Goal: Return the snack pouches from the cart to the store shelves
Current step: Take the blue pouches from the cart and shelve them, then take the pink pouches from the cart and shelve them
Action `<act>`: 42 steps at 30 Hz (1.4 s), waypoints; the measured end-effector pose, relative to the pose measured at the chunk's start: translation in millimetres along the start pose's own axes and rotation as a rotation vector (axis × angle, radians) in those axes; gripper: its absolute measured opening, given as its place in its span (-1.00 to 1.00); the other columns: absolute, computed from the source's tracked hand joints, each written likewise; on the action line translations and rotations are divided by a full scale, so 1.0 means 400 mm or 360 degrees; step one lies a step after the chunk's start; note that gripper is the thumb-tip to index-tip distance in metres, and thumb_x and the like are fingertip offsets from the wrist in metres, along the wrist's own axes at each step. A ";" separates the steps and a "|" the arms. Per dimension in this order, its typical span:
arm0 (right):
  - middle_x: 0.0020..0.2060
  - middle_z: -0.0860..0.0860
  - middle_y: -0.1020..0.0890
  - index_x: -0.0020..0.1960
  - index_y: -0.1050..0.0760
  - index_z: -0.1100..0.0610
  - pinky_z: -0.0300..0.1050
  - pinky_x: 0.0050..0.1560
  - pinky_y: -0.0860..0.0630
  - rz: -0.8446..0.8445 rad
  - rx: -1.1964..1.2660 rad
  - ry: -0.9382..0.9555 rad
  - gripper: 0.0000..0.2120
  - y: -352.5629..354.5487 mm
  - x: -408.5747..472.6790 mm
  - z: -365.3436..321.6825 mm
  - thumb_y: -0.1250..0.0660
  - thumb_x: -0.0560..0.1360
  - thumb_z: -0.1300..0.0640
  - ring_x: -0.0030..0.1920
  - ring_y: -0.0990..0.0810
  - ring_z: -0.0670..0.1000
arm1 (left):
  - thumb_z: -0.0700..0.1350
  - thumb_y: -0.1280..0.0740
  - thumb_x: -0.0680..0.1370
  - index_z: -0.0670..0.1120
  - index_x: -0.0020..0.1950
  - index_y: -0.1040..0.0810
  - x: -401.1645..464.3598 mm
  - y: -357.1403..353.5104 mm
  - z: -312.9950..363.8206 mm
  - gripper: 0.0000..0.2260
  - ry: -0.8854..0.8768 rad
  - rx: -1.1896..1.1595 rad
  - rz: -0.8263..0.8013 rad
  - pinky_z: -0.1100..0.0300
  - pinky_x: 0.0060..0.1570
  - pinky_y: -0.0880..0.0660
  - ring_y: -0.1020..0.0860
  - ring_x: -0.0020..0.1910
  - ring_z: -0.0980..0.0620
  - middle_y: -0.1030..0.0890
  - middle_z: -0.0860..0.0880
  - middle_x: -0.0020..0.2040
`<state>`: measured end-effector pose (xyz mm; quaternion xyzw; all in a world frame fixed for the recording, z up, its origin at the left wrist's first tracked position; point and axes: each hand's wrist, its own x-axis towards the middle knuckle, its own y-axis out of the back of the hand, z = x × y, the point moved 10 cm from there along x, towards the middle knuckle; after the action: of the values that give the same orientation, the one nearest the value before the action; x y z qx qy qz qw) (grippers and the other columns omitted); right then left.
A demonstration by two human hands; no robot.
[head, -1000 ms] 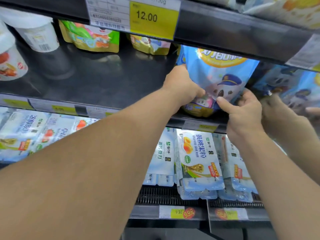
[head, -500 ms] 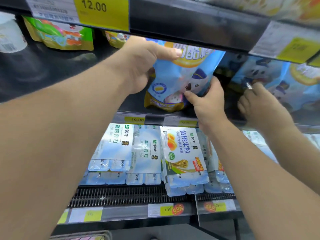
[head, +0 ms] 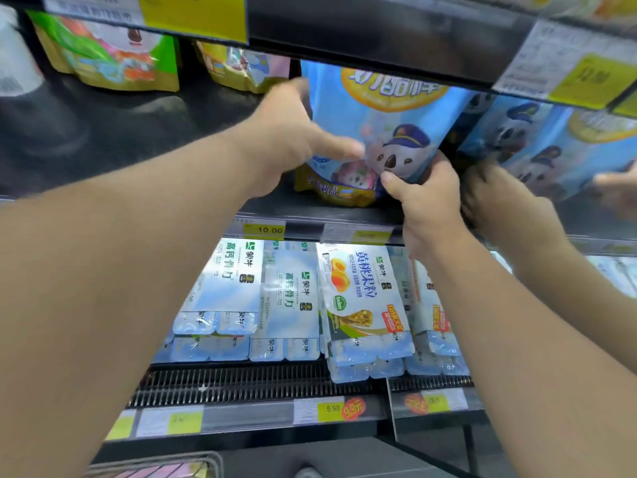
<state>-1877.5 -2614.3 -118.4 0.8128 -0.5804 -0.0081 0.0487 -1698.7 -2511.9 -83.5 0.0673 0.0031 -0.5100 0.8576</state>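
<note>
While the pouch is not yet settled, these are the points that matter, nearest first.

Cart: a wire basket corner (head: 155,465) shows at the bottom edge, well below the work; what lies in it is too blurred to tell.

Right hand: the right hand (head: 427,201) pinches the lower right corner of the blue koala pouch (head: 386,108), thumb on the front.

Left hand: the left hand (head: 293,139) is spread wide, fingers straight, against the pouch's left side; blur hides the exact contact.

Pouch: it stands on the dark shelf (head: 103,132), its yellow base near the front lip, slightly tilted.

Advice: he should probably steady the top with the flat hand, slide the base back, and square it with the neighbouring koala pouches (head: 551,143).

Risk: a soft pouch may slump forward if let go early.

Far right: another person's hands (head: 499,201) work just beside; leave them room.
</note>
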 end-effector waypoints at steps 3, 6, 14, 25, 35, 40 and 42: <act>0.18 0.20 -0.60 0.32 -0.40 0.26 -0.03 0.21 -0.59 0.0039 0.0016 0.0001 -0.48 0.005 -0.004 0.005 -0.37 0.41 0.54 0.15 -0.62 0.09 | -0.24 -0.67 0.28 -0.06 0.19 -0.62 -0.011 -0.004 -0.065 -0.48 0.0077 0.0529 -0.0029 0.17 0.10 -0.63 -0.70 0.02 0.06 -0.73 0.03 0.06; 0.12 0.15 -0.61 0.28 -0.41 0.23 -0.03 0.20 -0.59 0.0067 0.0010 0.0001 -0.52 0.003 -0.005 0.010 -0.36 0.42 0.53 0.10 -0.61 0.05 | -0.09 -0.64 0.35 -0.02 0.21 -0.65 -0.007 0.012 -0.072 -0.55 0.0019 0.0835 0.0123 0.25 0.04 -0.51 -0.63 0.05 0.05 -0.71 0.02 0.11; 0.12 0.15 -0.62 0.31 -0.43 0.27 -0.06 0.17 -0.59 0.0077 -0.0102 -0.0002 -0.53 0.006 0.001 0.017 -0.38 0.43 0.48 0.12 -0.62 0.05 | 0.00 -0.59 0.41 -0.05 0.34 -0.58 -0.015 0.005 -0.073 -0.48 -0.0031 0.0993 0.0136 0.24 0.00 -0.45 -0.59 0.09 0.00 -0.68 -0.02 0.22; 0.45 0.04 -0.42 0.50 -0.29 0.11 -0.12 0.40 -0.36 0.0401 -0.0200 -0.0211 -0.27 0.010 -0.219 -0.004 -0.54 0.43 0.13 0.41 -0.40 -0.08 | 0.07 -0.48 0.51 0.01 0.38 -0.46 -0.291 0.188 -0.106 -0.51 0.0274 0.0336 0.0460 0.13 0.04 -0.55 -0.57 0.17 0.07 -0.57 0.04 0.24; 0.06 -0.06 -0.66 0.21 -0.56 0.10 -0.40 -0.09 -0.55 -0.0783 -0.0442 -0.0352 -0.67 -0.390 -0.650 -0.133 -0.48 0.49 0.04 0.05 -0.62 -0.20 | 0.12 -0.40 0.57 0.00 0.21 -0.56 -0.903 0.540 -0.174 -0.70 0.0857 -0.0083 0.0763 -0.03 0.14 -0.56 -0.62 0.14 -0.06 -0.63 -0.05 0.17; -0.11 0.01 -0.71 -0.02 -0.62 0.01 -0.11 -0.04 -0.60 -0.1546 -0.0614 -0.0346 -0.95 -0.606 -0.948 -0.184 -0.43 0.53 0.05 -0.09 -0.67 -0.02 | 0.08 -0.37 0.60 0.00 0.05 -0.59 -1.201 0.660 -0.205 -0.83 0.0973 -0.0252 0.1120 0.13 -0.05 -0.59 -0.66 -0.04 0.01 -0.68 -0.05 0.03; -0.11 -0.04 -0.71 -0.04 -0.63 -0.04 -0.12 -0.02 -0.60 -0.1830 -0.0773 -0.0275 -0.96 -0.658 -1.058 -0.173 -0.41 0.55 0.02 -0.10 -0.67 -0.07 | 0.06 -0.37 0.60 0.02 -0.03 -0.59 -1.305 0.673 -0.249 -0.87 0.1056 -0.0322 0.1259 0.09 -0.02 -0.58 -0.66 -0.02 -0.01 -0.69 -0.06 0.00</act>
<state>-1762.5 -2125.4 -91.2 0.9570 -0.0340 -0.2304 0.1727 -1707.4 -1917.2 -113.5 0.1380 0.2982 -0.0958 0.9396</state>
